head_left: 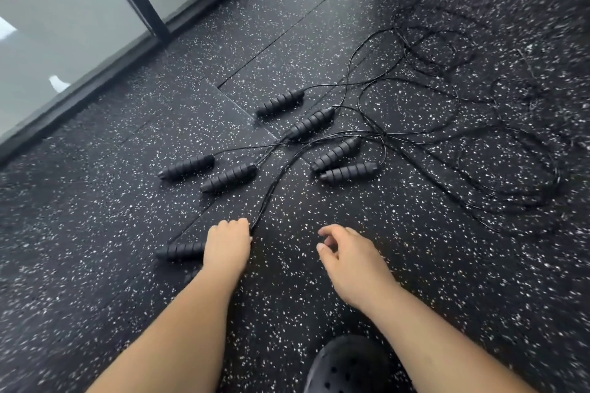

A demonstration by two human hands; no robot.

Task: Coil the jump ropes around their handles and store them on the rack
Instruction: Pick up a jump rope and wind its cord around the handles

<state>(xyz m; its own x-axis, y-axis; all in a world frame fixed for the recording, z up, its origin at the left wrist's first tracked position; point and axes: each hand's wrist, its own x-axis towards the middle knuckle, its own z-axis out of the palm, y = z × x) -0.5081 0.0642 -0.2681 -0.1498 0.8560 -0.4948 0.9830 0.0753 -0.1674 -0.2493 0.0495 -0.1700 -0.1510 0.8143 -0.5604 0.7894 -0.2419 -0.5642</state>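
On the speckled floor (95, 217) right in front of you, your left hand (227, 244) grips one rope handle (180, 250), its cord (271, 191) running ahead. Your right hand (348, 255) is nearby, loosely curled, holding nothing. Six more handles (228, 177) lie ahead, with loose cords (510, 169) tangled to the right.

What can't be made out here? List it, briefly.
- Head view: the left hand covers the rope end of the near handle; its grip is hidden.
- Head view: rope loops at right blur; cords cannot be traced to handles.
- Head view: shoe cut off by bottom edge.
- The rack is out of frame.
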